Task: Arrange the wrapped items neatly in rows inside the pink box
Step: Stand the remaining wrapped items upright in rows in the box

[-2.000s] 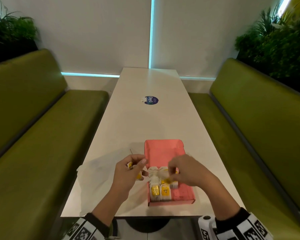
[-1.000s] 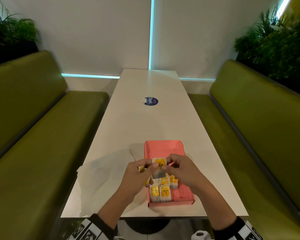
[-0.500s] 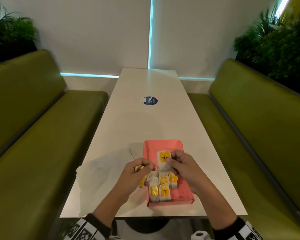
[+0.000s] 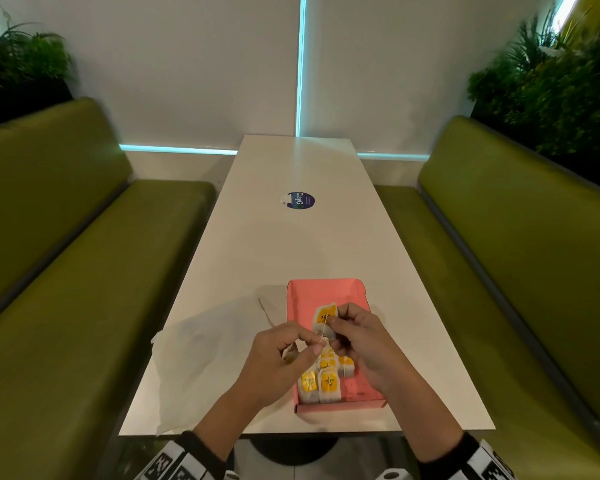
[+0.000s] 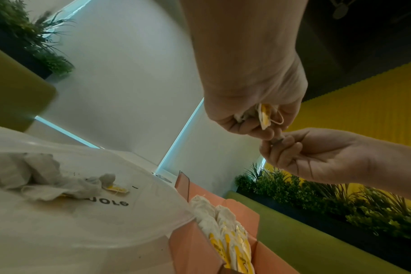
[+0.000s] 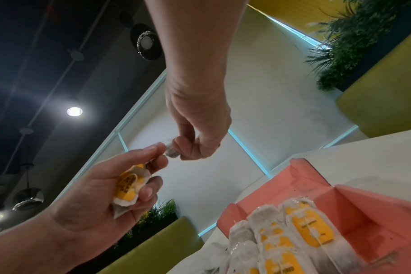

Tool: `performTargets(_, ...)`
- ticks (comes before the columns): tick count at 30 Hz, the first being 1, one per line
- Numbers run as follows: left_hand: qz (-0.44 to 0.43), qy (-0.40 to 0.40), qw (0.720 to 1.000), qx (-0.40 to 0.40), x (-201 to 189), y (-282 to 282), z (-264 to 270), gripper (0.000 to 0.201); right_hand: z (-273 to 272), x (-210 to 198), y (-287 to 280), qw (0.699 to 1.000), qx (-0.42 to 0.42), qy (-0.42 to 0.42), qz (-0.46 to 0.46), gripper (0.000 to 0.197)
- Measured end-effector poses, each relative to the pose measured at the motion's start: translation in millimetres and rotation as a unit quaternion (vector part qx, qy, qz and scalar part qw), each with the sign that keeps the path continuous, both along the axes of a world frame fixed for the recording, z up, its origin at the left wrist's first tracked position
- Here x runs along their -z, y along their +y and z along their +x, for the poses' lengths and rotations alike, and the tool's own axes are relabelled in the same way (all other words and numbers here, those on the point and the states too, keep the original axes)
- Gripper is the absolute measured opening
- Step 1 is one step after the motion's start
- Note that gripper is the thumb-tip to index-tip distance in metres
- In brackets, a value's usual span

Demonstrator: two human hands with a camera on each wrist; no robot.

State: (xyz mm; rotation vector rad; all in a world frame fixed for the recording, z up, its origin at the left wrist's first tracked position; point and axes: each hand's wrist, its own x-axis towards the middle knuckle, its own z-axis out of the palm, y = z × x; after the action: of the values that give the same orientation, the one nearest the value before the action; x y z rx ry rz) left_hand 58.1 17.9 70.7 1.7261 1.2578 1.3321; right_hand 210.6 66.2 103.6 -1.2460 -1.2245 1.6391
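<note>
Both hands (image 4: pixel 281 355) pinching, raised

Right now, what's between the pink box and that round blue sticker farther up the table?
Nothing. In the head view, only bare white table lies between the pink box and the round blue sticker.

1. A long white desk (image 4: pixel 291 244) stands between two green benches (image 4: pixel 84 271).
2. A round dark blue sticker (image 4: pixel 301 200) lies on the desk, near the far end.
3. A white plastic bag (image 4: pixel 201 368) lies on the left near part of the desk.
4. Green plants (image 4: pixel 551 91) stand behind both benches.
</note>
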Motion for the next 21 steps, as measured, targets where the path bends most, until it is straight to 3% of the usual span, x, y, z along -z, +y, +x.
performTargets(4,0.013,0.017,1.000,-0.009,5,1,0,0.009,1,-2,0,1.000,-0.015,0.014,0.012,0.014)
performTargets(6,-0.014,-0.001,1.000,-0.027,7,2,-2,0.020,3,-3,2,0.999,-0.021,0.027,0.003,0.015)
performTargets(10,-0.099,-0.076,0.992,-0.024,0,1,-2,0.018,7,-5,1,0.998,-0.044,0.047,-0.004,0.014)
performTargets(13,-0.163,-0.186,0.969,-0.015,-7,0,-1,0.015,7,-7,0,0.997,-0.044,0.056,0.014,0.015)
performTargets(16,-0.171,-0.245,0.953,-0.040,-6,1,-5,0.016,7,-9,0,0.997,-0.041,0.025,0.058,0.013)
performTargets(21,-0.153,-0.240,0.956,-0.075,-8,2,-8,0.016,8,-10,-1,0.992,-0.036,-0.055,0.111,0.015)
